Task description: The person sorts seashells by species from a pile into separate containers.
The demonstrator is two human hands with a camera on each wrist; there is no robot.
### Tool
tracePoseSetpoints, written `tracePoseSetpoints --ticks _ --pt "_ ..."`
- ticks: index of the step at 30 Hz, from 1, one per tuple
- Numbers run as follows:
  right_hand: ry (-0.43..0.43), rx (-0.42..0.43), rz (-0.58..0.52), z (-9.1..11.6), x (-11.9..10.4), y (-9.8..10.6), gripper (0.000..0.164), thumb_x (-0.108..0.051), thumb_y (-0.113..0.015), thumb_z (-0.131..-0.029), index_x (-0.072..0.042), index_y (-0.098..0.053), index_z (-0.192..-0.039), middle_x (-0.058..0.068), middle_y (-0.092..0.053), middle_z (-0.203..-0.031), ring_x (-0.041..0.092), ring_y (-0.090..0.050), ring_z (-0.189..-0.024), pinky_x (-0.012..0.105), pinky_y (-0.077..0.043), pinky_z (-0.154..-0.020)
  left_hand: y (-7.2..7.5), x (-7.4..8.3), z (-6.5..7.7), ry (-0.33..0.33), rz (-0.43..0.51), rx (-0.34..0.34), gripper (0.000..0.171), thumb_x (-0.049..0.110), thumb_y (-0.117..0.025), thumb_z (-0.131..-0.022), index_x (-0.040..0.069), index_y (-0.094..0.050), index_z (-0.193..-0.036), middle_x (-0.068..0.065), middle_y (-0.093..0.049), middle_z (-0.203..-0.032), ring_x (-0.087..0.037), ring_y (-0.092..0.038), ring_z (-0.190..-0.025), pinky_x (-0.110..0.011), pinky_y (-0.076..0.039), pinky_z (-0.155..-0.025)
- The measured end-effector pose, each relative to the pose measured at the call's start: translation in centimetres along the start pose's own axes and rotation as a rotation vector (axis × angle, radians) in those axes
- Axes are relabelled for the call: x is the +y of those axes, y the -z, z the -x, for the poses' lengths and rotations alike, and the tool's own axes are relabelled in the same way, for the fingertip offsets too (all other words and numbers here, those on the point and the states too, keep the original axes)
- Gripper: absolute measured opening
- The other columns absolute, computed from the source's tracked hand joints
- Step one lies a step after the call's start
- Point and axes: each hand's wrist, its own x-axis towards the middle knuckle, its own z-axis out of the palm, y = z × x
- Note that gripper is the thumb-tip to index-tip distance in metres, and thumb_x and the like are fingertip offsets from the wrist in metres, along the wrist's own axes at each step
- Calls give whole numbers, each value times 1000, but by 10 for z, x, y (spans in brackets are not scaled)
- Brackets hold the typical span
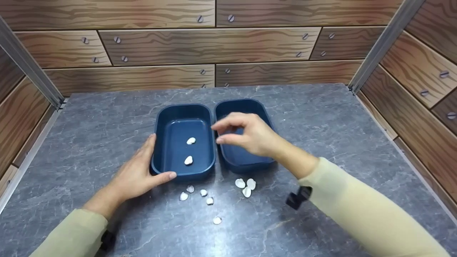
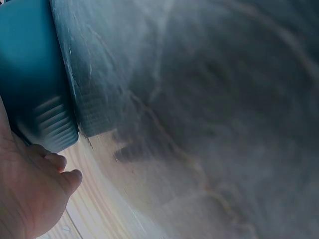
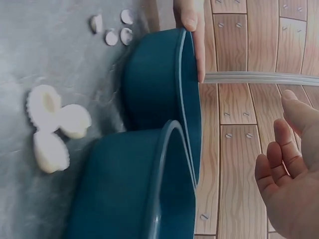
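Observation:
My left hand (image 1: 137, 171) rests against the left blue container (image 1: 184, 174), its fingers fairly straight along the outer side and its thumb at the front rim. Inside that container lie two white seashells, a rear shell (image 1: 191, 141) and a front shell (image 1: 188, 160). Above the right blue container (image 1: 246, 167) hovers my right hand (image 1: 255, 135), near the shared edge of the two. Its thumb and index finger are apart with nothing visible between them. The right wrist view also shows this right hand (image 3: 294, 169) with no shell in it. The hand hides part of the right container's inside.
Three larger white shells (image 1: 246, 187) lie touching in front of the right container. Several smaller shells (image 1: 203, 192) are scattered before the left one. The grey marbled table (image 1: 107, 117) is bordered by wood-patterned walls (image 1: 214, 46) at the back and sides.

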Motion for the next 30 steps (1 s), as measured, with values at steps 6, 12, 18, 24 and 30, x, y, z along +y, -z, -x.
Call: tracePoseSetpoints --ticks 6,12,18,24,30 --pt "-17 -17 -23 33 0 7 31 -12 -86 -90 -6 -79 -120 5 -76 -110 20 -67 -101 36 -57 -90 1 0 1 -2 0 8 126 74 -73 -88 9 -4 -172 -18 -12 -176 -42 -18 -160 -66 -22 -124" --pt "-2 -23 -38 68 4 7 29 -14 -86 -90 -10 -80 -119 -2 -76 -109 20 -69 -100 36 -58 -90 1 0 2 2 5 8 126 71 -75 -88 9 -4 -172 -17 -12 -176 -41 -18 -160 -65 -22 -124" --pt "57 -15 -78 96 14 6 29 -4 -85 -89 -8 -80 -117 4 -76 -106 21 -69 -94 30 -59 -82 1 0 2 4 3 8 126 70 -75 -88 9 -4 -171 -18 -12 -176 -41 -18 -160 -66 -21 -124" --pt "18 -18 -73 118 24 5 29 -6 -85 -90 -10 -80 -119 4 -76 -105 22 -71 -92 30 -59 -79 2 2 1 4 0 4 125 70 -75 -88 8 -5 -171 -18 -11 -176 -42 -17 -160 -66 -21 -124" --pt "-69 -25 -57 133 36 4 27 -11 -85 -91 -10 -80 -118 9 -76 -103 18 -70 -90 28 -59 -80 2 3 2 -1 5 7 125 71 -74 -88 8 -5 -171 -17 -13 -176 -42 -18 -160 -67 -23 -123"
